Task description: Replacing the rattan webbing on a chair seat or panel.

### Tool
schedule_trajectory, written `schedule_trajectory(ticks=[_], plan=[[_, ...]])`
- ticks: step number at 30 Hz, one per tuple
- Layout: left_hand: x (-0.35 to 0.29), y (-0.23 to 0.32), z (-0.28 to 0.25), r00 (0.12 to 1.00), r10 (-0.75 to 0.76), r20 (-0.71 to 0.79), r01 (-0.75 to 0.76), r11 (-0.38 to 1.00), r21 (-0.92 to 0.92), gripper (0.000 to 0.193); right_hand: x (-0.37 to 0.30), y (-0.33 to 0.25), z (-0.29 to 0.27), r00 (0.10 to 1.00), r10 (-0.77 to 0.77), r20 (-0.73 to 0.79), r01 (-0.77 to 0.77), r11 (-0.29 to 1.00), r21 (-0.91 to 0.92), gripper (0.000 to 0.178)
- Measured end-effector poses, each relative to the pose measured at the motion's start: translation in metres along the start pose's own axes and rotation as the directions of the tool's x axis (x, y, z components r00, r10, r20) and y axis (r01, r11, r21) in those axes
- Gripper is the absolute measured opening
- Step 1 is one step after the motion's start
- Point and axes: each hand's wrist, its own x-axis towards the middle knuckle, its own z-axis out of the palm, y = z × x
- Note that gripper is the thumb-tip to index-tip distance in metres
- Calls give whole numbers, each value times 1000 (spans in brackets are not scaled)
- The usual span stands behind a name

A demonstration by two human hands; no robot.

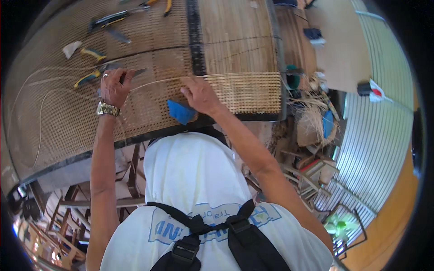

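Note:
My left hand (116, 86), a watch on its wrist, is closed at the left end of a pale cane strand (156, 82). A pointed metal blade (141, 71) shows beside its fingers; I cannot tell if the hand holds it too. The strand runs right to my right hand (199, 95), whose thumb and fingers pinch it at the corner of a woven cane strip (244, 97). A blue crumpled piece (181, 112) lies just below the right hand. Yellow-and-blue-handled pliers (87, 80) lie next to my left hand, their jaws partly hidden.
The table (68, 122) has a perforated woven surface with loose cane loops at left. More hand tools (108, 20) and a white scrap (71, 49) lie at far left. Cane shavings (316, 115) pile up beyond the right edge. Wooden chair frames (312, 171) stand below.

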Motion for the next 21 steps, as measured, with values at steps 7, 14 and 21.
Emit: schedule_trajectory(ticks=[7, 14, 21], plan=[[24, 14, 68, 957, 202, -208, -127, 936, 328, 19, -118, -1, -61, 913, 407, 30, -403, 886, 228, 19], [-1, 107, 120, 960, 260, 99, -247, 961, -126, 26, -245, -4, -106, 616, 780, -109, -719, 613, 326, 14], [5, 140, 143, 957, 104, 272, -127, 990, 66, 19, -302, 44, -149, 664, 742, -98, -680, 653, 334, 14]])
